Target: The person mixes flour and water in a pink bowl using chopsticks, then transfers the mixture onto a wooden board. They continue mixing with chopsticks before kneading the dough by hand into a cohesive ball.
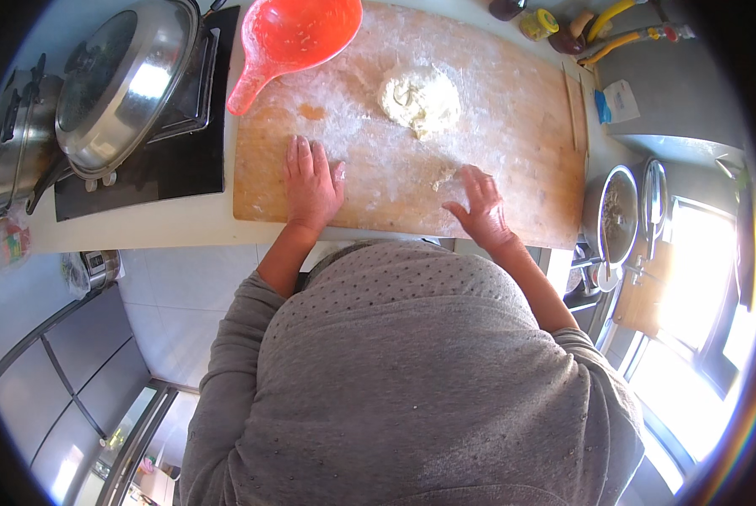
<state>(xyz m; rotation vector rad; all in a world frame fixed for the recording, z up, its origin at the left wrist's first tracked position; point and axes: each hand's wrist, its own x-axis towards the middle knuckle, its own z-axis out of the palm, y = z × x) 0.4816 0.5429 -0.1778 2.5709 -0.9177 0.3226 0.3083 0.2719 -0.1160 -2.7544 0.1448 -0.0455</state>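
My left hand (pixel 312 186) lies palm down near the front left of a floured wooden board (pixel 378 190), holding nothing. Toward the front right, my right hand (pixel 482 205) hovers over or touches the board with its thumb spread from the fingers; contact is hard to tell. Small dough scraps (pixel 441 179) lie just left of its fingertips. A rough, pale lump of dough (pixel 419 100) sits farther back, apart from both hands. At the board's back left corner rests a red plastic ladle (pixel 297 39), dusted with flour inside.
A lidded steel pan (pixel 128 88) stands on the black cooktop (pixel 156 174) at left. Two thin sticks (pixel 570 107) lie along the board's right edge. Beyond it is a steel bowl (pixel 617 212) with food and a utensil. Jars (pixel 539 25) and a yellow hose (pixel 607 20) are at back right.
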